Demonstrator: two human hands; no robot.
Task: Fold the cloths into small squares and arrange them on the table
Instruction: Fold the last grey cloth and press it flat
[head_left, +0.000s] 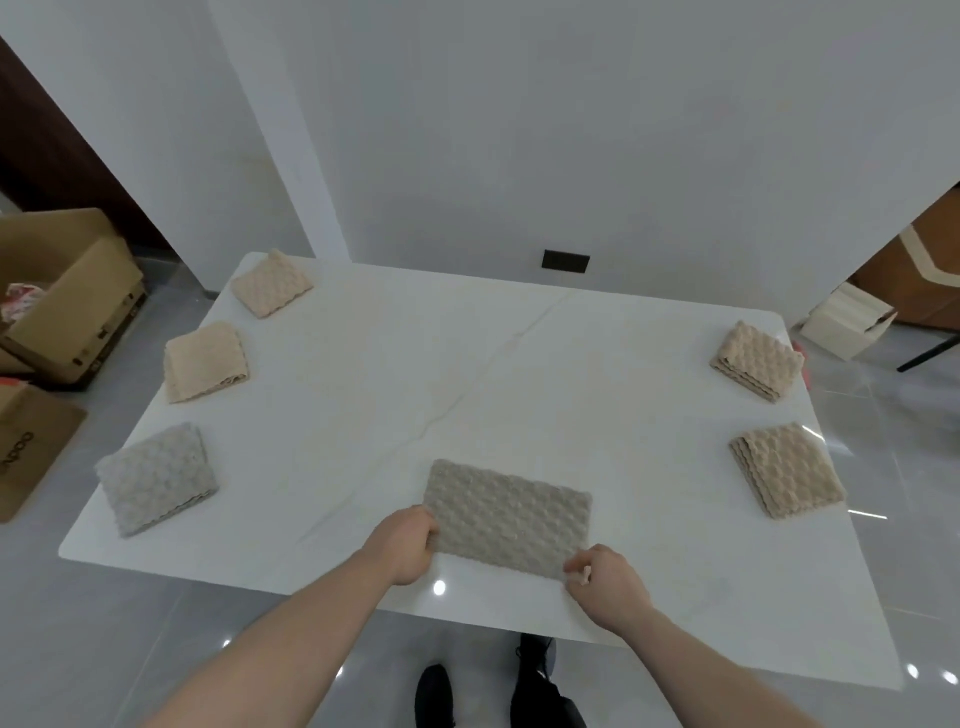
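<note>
A grey-beige textured cloth (509, 517), folded to a rectangle, lies flat near the front edge of the white table (467, 374). My left hand (408, 543) pinches its near left corner. My right hand (602, 577) pinches its near right corner. Along the left side lie three folded squares: a peach cloth (271, 283) at the back, a second peach cloth (205, 361) in the middle and a pale grey cloth (156, 478) in front. On the right side lie a folded tan cloth (758, 361) and another tan cloth (787, 470).
Open cardboard boxes (62, 296) stand on the floor to the left of the table. A small white box (847, 325) sits on the floor at the right. A wall with a dark socket plate (565, 261) runs behind the table. My shoes (488, 686) show below the front edge.
</note>
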